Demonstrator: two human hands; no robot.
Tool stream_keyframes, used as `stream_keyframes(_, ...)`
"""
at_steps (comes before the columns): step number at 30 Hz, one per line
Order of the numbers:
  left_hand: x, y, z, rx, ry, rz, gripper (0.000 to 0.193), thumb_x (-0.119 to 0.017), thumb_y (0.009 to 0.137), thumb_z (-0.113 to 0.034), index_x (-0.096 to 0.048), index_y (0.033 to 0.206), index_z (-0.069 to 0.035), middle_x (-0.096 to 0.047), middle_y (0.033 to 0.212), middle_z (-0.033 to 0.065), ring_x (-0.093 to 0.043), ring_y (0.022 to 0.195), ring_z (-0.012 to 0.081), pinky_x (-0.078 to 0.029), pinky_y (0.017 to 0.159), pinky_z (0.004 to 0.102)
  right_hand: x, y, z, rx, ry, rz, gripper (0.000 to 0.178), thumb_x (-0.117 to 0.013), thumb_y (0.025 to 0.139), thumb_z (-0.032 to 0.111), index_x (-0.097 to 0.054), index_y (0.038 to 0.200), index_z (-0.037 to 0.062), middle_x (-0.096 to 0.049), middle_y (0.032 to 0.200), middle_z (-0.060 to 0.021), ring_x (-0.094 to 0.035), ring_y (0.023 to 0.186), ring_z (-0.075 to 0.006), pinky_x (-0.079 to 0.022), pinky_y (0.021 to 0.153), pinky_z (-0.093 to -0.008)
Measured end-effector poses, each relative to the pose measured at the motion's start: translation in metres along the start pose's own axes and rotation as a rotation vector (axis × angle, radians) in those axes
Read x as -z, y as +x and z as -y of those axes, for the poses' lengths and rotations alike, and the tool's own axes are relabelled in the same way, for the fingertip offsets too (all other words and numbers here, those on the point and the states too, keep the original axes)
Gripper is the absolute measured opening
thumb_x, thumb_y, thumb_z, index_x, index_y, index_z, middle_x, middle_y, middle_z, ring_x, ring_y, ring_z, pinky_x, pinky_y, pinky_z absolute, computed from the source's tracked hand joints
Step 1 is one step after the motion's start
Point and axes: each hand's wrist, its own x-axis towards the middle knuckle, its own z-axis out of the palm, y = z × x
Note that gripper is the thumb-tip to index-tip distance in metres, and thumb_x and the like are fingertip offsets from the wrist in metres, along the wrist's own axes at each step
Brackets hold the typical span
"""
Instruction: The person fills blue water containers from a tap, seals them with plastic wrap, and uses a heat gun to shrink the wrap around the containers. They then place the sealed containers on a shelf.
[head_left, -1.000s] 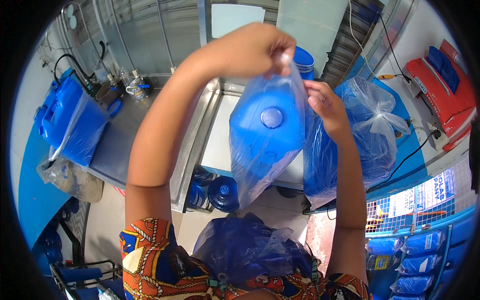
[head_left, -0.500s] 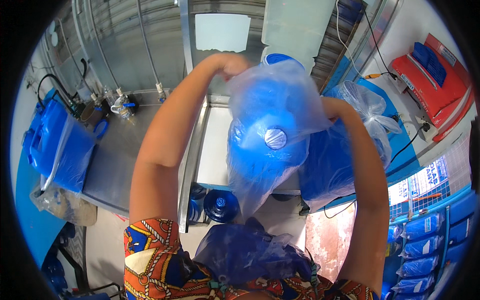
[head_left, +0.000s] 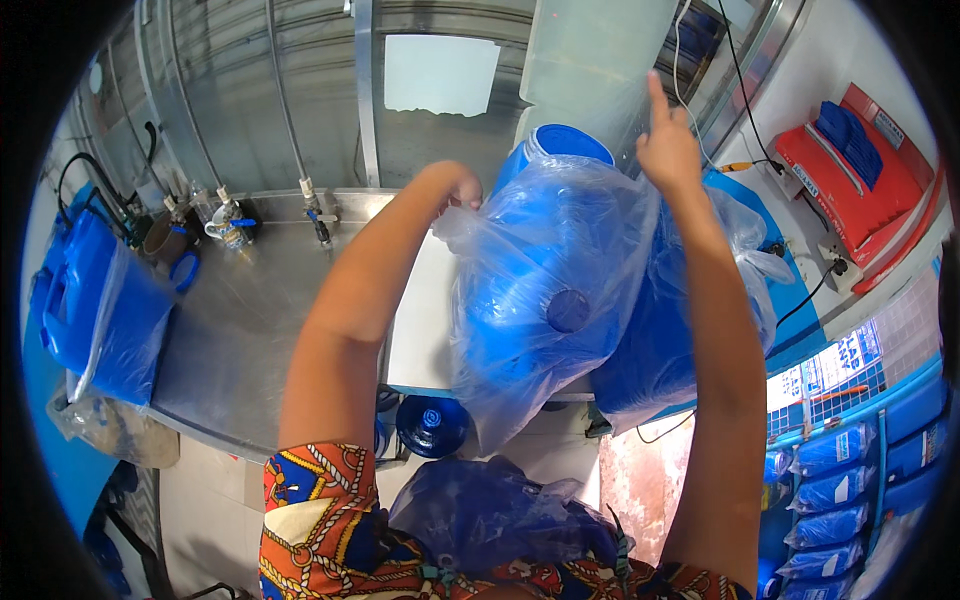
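Observation:
A clear plastic bag hangs loosely around a big blue water container on the white counter in front of me. Through the film shows its round cap, facing me. My left hand is closed on the bag's bunched upper left edge. Beyond the container's right side, my right hand is raised, index finger stretched out and the other fingers partly curled. Faint film lies close to its thumb; whether they touch is unclear. Just behind the bag, a blue round rim sticks up.
Another bagged blue container stands close on the right. To the left are a steel sink counter with taps and a blue jerrycan. A blue round bottle sits below the counter. Cables run at right.
My right hand has risen and moved away from the bag's right side, its index finger now extended. My left hand is slightly lower, and the bag's upper part has come down, baring more of the blue rim.

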Motion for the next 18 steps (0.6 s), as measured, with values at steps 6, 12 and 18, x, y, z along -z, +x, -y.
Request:
stream_keyframes(6,0.002,-0.01,0.02,-0.32,-0.164,-0.005,0.043,-0.063,0.083,-0.031,-0.061,0.118,-0.005,-0.063,0.114,0.0135,-0.064,0.101,0.0287,-0.053,0.08,0.0463,0.062,-0.003,0.011,0.166,0.075,-0.056,0.087,-0.065,0.077,0.009,-0.021,0.15,0.0256,-0.06,0.102,-0.0225,-0.062,0.094,-0.0413,-0.05,0.082,-0.0483)
stream_keyframes(12,0.085,-0.077,-0.013,-0.159,0.358,-0.811,0.015,-0.065,0.071,-0.015,-0.072,0.074,-0.002,-0.069,0.076,0.0158,-0.07,0.076,0.027,-0.056,0.065,0.039,0.079,-0.003,-0.004,-0.003,-0.098,0.333,0.031,-0.073,0.071,0.02,-0.068,0.099,0.0056,-0.068,0.091,-0.0214,-0.066,0.088,-0.0353,-0.052,0.081,-0.0439)
stream_keyframes(18,0.153,-0.155,-0.086,-0.257,0.654,-0.939,0.017,-0.065,0.079,-0.018,-0.073,0.08,-0.003,-0.071,0.077,0.0146,-0.071,0.074,0.023,-0.057,0.07,0.0404,0.098,0.038,0.002,0.004,0.051,0.309,0.019,-0.073,0.072,0.02,-0.07,0.078,0.002,-0.066,0.069,-0.0137,-0.065,0.061,-0.0233,-0.052,0.062,-0.0349)
